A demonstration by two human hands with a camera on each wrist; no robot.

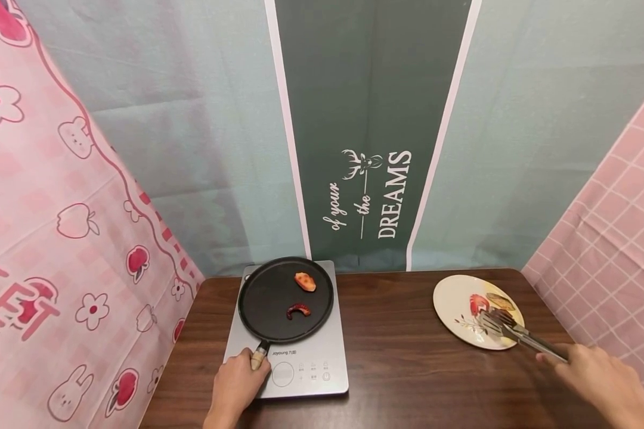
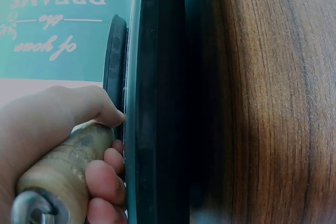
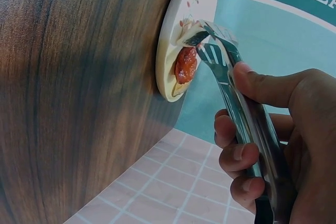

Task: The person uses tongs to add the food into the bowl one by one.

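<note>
My left hand (image 1: pixel 239 380) grips the wooden handle (image 1: pixel 259 356) of a round, flat black pan (image 1: pixel 268 295). On the pan lie an orange piece of food (image 1: pixel 305 282) with brown spots and a dark red curved piece (image 1: pixel 299 309). My right hand (image 1: pixel 595 375) holds metal tongs (image 1: pixel 538 342), thumb on one arm and fingers round the other. The tongs' slotted tips are over a cream plate (image 1: pixel 451 298), at a dark brown piece (image 1: pixel 501 317); whether they pinch it, I cannot tell. Beside it are a red-and-white piece (image 1: pixel 479 304) and a yellowish piece (image 1: pixel 500 301).
Beneath the pan is a silver induction cooker (image 1: pixel 330 351) with its control panel toward me. Cooker and plate stand apart on a dark wooden table (image 1: pixel 389 333). Printed cloths hang round it: pink at left (image 1: pixel 112 238), green behind (image 1: pixel 375 89), pink grid at right (image 1: pixel 612 238).
</note>
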